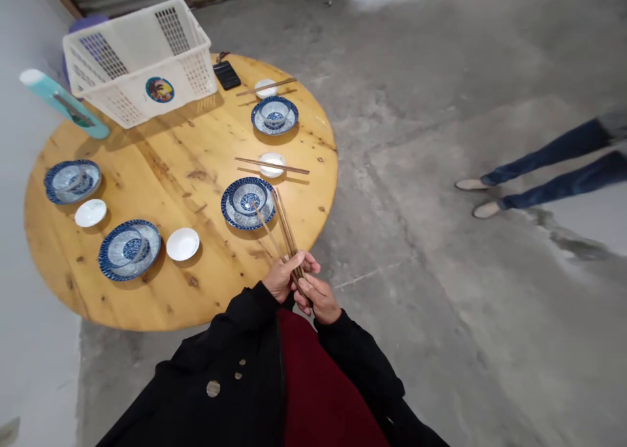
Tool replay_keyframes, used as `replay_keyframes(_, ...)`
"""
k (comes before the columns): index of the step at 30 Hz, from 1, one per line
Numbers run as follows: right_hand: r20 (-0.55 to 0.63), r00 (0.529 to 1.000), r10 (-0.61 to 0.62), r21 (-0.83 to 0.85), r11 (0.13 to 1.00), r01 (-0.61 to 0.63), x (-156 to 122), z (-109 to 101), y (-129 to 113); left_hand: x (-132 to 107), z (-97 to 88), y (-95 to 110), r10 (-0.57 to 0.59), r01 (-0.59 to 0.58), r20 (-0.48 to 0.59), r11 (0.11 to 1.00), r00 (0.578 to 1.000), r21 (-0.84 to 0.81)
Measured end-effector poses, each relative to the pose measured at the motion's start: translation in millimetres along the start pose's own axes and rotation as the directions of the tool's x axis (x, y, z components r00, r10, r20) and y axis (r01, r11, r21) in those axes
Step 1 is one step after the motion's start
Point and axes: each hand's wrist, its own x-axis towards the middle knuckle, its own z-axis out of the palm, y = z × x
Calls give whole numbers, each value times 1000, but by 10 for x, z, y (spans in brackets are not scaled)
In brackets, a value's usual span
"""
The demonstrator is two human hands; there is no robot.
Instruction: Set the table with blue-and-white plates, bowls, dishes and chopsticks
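Note:
Both my hands are closed round a loose bundle of wooden chopsticks (287, 228) in front of my body, at the table's near right edge. My left hand (287, 274) grips them around the middle; one chopstick fans out to the left of the others. My right hand (317, 295) pinches their lower ends. Beyond the tips, a blue-and-white plate (226, 215) carries a clear glass bowl (249, 198). Behind it, a pair of chopsticks (289, 168) lies across a small white dish (272, 171). Farther back, another pair (245, 93) rests across a second white dish (265, 89).
On the round wooden table (166, 303) stand a white plastic basket (142, 100), a turquoise container (63, 104) and a black phone-like object (226, 74). More plates with bowls (130, 278) and white dishes (183, 244) sit at left. A person's legs (548, 153) are at right.

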Motion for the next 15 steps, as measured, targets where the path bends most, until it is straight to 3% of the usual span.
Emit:
replay_keyframes(3, 89, 995, 35, -160, 987, -20, 264, -202, -214, 284, 42, 216, 17, -33, -83, 980, 996, -196)
replay_keyframes(5, 137, 991, -1, -423, 904, 60, 520, -366, -465, 447, 55, 379, 61, -95, -143, 965, 988, -246)
replay_keyframes(6, 149, 988, -46, -576, 808, 124, 681, -458, -615, 518, 54, 462, 96, -141, -184, 958, 978, -250)
replay_keyframes(8, 176, 968, -181, -826, 508, 245, 1068, -654, -927, 640, 38, 620, 158, -229, -278, 942, 948, -245)
replay_keyframes(11, 230, 904, -361, -958, 77, 275, 1744, -911, -1290, 777, -3, 796, 194, -306, -391, 919, 900, -249)
replay_keyframes(13, 217, 879, -425, -976, -79, 203, 2176, -1023, -1393, 849, -20, 856, 199, -334, -426, 903, 882, -269)
replay_keyframes(15, 187, 877, -443, -979, -159, 128, 2529, -1087, -1392, 918, -22, 876, 201, -354, -440, 885, 875, -301)
